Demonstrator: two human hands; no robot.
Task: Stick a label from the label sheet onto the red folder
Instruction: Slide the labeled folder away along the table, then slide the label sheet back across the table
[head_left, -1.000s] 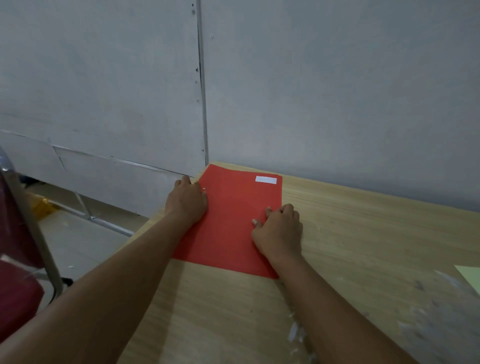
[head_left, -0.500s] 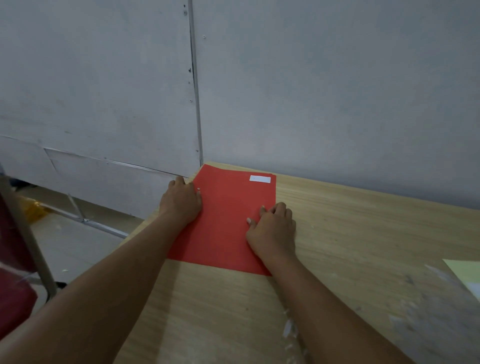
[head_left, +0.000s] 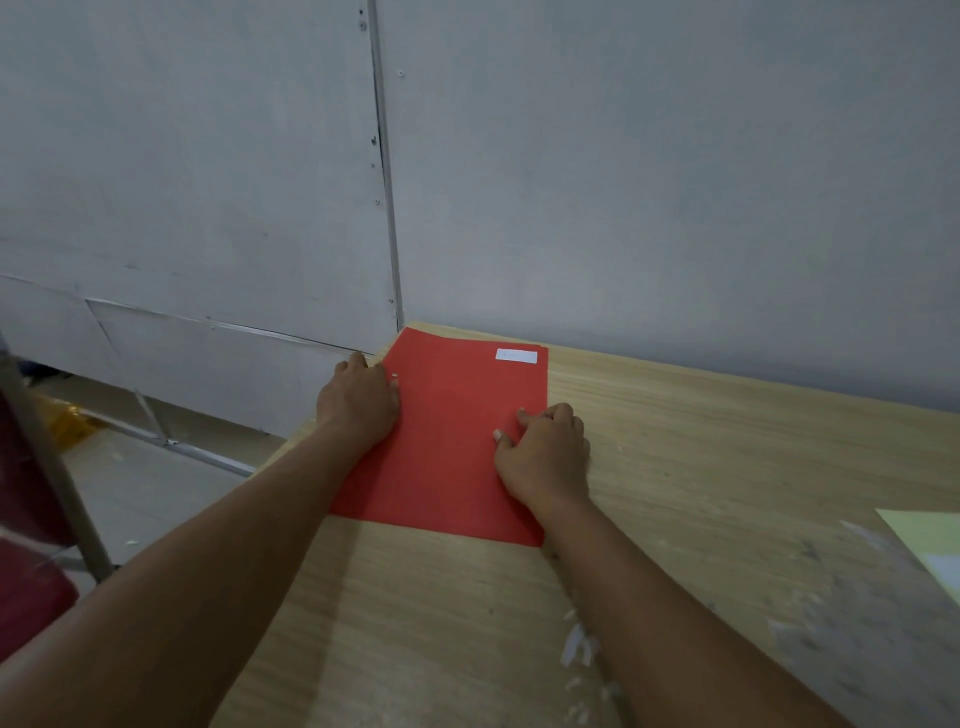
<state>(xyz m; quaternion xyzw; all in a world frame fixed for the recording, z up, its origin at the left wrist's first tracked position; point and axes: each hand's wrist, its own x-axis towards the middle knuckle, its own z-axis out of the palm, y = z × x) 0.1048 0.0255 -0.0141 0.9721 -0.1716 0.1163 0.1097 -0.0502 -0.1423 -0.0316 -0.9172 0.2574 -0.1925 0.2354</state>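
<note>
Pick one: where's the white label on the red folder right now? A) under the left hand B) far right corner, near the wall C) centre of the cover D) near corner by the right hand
B: the white label sits at the red folder's far right corner by the wall, clear of both the left hand and the right hand.

One camera, worn on the person's head, looked forward and down from close range over both forearms onto the wooden table, facing the grey wall behind it.
</note>
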